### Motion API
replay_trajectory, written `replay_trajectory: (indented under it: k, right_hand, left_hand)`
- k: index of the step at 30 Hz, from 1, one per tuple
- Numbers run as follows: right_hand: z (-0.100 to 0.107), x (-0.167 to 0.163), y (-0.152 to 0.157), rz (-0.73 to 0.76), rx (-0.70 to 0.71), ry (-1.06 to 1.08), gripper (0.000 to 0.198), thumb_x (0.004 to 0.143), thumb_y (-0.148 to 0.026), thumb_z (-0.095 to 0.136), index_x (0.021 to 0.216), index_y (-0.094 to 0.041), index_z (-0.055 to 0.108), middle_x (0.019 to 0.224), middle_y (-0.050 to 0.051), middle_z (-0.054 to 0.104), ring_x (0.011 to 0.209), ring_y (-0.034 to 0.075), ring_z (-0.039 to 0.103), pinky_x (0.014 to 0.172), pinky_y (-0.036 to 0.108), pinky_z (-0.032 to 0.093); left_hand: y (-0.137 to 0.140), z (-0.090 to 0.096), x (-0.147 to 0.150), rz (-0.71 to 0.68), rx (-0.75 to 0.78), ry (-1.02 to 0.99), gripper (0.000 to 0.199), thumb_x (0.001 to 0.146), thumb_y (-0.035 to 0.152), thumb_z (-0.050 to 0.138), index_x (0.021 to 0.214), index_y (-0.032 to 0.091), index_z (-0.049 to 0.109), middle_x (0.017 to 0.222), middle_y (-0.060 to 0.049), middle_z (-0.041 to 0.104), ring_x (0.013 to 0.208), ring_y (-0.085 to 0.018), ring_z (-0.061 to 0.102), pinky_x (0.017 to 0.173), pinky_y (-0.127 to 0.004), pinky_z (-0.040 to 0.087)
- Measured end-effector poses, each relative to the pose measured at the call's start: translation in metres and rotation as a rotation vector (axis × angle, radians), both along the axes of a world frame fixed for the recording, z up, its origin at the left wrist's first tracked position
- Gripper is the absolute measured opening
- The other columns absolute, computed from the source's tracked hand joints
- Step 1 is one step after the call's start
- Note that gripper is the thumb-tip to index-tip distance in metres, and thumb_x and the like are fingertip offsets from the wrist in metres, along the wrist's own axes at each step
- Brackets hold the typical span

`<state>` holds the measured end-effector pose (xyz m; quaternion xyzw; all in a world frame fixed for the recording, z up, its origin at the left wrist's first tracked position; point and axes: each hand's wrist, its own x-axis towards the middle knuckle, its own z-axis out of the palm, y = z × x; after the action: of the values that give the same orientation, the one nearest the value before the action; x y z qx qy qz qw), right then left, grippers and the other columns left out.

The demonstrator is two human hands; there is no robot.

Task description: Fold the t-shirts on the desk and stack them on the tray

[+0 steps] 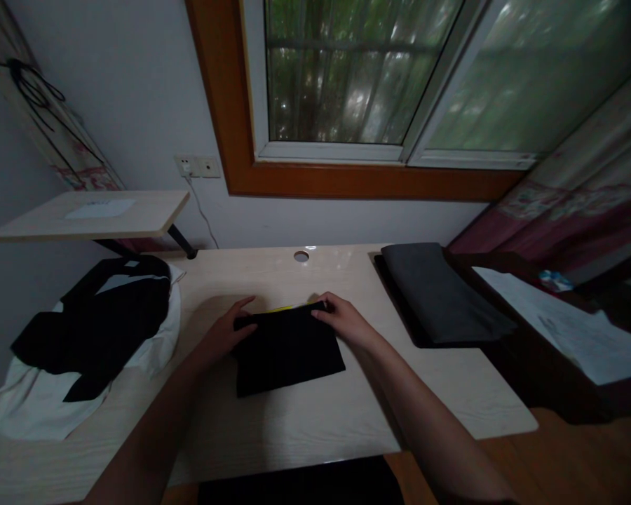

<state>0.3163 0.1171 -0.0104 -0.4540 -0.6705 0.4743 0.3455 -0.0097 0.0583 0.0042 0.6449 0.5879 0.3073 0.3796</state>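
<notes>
A piece of black cloth (289, 351), roughly rectangular, lies low over the middle of the pale wooden desk (305, 428). A thin yellow strip (280, 308) shows along its far edge; what it belongs to I cannot make out. My left hand (231, 326) grips the cloth's far left corner between thumb and fingers. At the far right corner my right hand (341, 317) pinches the same cloth, thumb on top. The fingertips behind the cloth are partly hidden.
Crumpled black clothing (116, 322) lies on white fabric (36, 407) at the left. A small raised shelf (158, 217) stands behind it. Folded dark grey cloth (431, 294) lies at the right, near papers (562, 322). A cable hole (301, 257) is at the back.
</notes>
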Motion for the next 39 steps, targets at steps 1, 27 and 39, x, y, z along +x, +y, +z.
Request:
replay_trajectory:
  k: [1,27,39]
  right_hand:
    - [0.001,-0.002,0.001,0.01,-0.007,0.037,0.027,0.08,-0.044,0.072,0.09,-0.021,0.061,0.079,-0.003,0.057,0.077,0.017,0.054,0.072,0.029,0.041]
    - [-0.023,-0.017,0.015,-0.236,0.191,-0.146,0.025,0.081,-0.046,0.063,0.083,-0.024,0.051,0.077,-0.003,0.056,0.071,0.017,0.054,0.07,0.029,0.042]
    - [-0.027,-0.02,0.018,-0.321,0.206,-0.122,0.023,0.082,-0.046,0.061,0.082,-0.024,0.054,0.076,-0.002,0.062,0.071,0.018,0.059,0.07,0.03,0.043]
  left_hand:
    - [0.0,0.0,0.0,0.003,0.006,-0.004,0.071,0.083,0.044,0.066,0.149,0.024,0.046,0.117,-0.01,0.07,0.112,-0.029,0.065,0.103,-0.047,0.047]
    - [0.003,-0.018,-0.01,0.169,0.243,0.245,0.041,0.091,0.03,0.048,0.129,0.021,0.062,0.088,-0.002,0.062,0.081,-0.019,0.062,0.081,-0.034,0.05]
    - [0.008,-0.029,-0.015,0.166,0.325,0.272,0.036,0.092,0.024,0.044,0.12,0.019,0.065,0.119,-0.009,0.068,0.106,-0.024,0.065,0.102,-0.042,0.048]
